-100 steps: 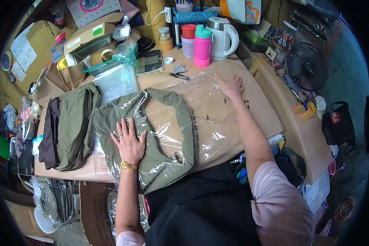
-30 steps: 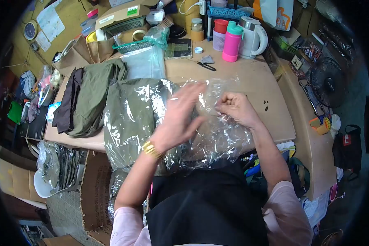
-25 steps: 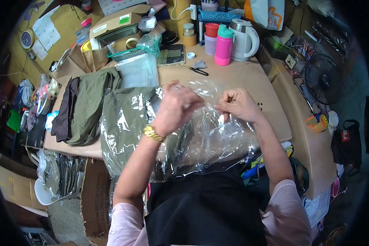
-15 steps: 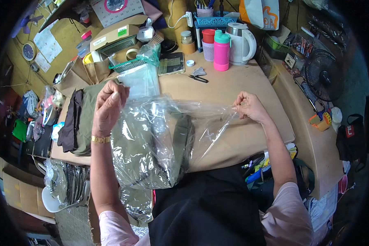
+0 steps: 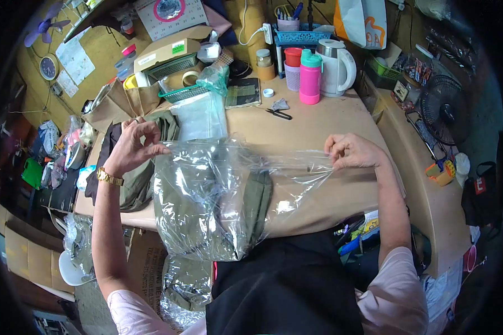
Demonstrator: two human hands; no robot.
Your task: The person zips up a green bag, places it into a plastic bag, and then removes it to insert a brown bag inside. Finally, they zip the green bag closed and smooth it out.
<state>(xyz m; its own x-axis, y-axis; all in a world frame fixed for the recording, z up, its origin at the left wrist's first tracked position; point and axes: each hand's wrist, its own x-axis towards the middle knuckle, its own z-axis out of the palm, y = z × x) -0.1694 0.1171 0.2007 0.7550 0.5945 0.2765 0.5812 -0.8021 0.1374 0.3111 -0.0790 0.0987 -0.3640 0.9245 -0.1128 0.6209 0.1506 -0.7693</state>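
Note:
A clear plastic bag [image 5: 289, 195] is stretched across the front of the table, with a folded olive-green garment [image 5: 256, 204] inside its left part. Thumb and fingers of my left hand [image 5: 134, 146] are closed at the bag's upper left corner. My right hand [image 5: 353, 152] pinches the upper right corner, holding the open edge taut between both hands. The bag's right part is flat and see-through. Beside my left hand lies a pile of olive and dark cloth [image 5: 137, 187].
Farther back on the table [image 5: 313, 125] are small black snips [image 5: 279, 114], a pink bottle [image 5: 310, 78], an electric kettle [image 5: 332, 67] and a stack of clear bags [image 5: 202, 117]. A bagged garment [image 5: 185, 285] sits below the table edge. A fan [image 5: 446, 111] stands right.
My left hand has moved left and down to the bag's upper left corner. The right hand keeps its pinch and has shifted slightly right. The bag's upper edge is now stretched wider.

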